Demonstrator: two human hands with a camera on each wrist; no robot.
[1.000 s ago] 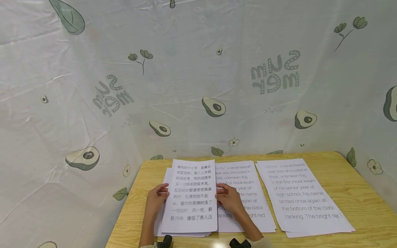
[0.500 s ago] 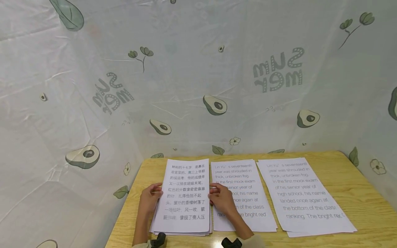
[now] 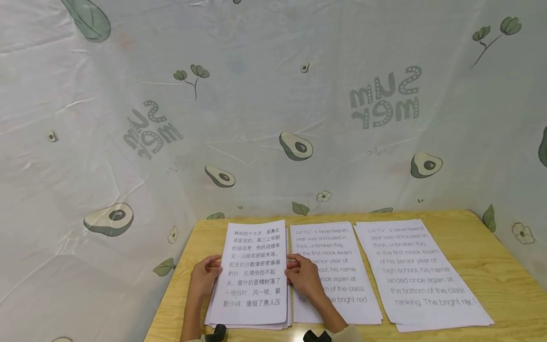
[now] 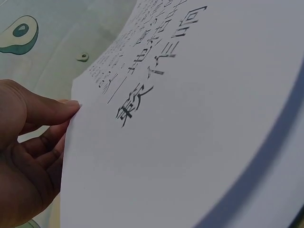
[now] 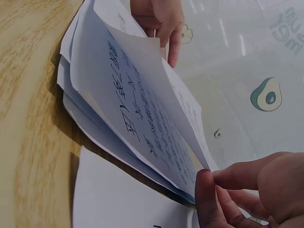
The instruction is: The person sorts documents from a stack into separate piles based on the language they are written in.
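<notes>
A white sheet of paper (image 3: 254,273) printed with Chinese characters is held over a pile of similar sheets on the left of the table. My left hand (image 3: 203,276) pinches its left edge between thumb and fingers. On the opposite edge, my right hand (image 3: 304,275) pinches it the same way. In the right wrist view the sheet (image 5: 183,102) bows up, and a gap shows between it and the stack of paper (image 5: 83,102) below. The left wrist view has the thumb (image 4: 64,110) on the sheet's face, with the other fingers behind it.
An English-printed stack (image 3: 337,311) lies just right of the Chinese one, partly under my right forearm. Farther right is another English stack (image 3: 427,270), its sheets slightly fanned. Behind the wooden table (image 3: 483,266) hangs an avocado-patterned curtain (image 3: 256,104).
Both hands have carried the sheet left, from partly over the middle stack to above the left pile. In the last half second it has barely moved.
</notes>
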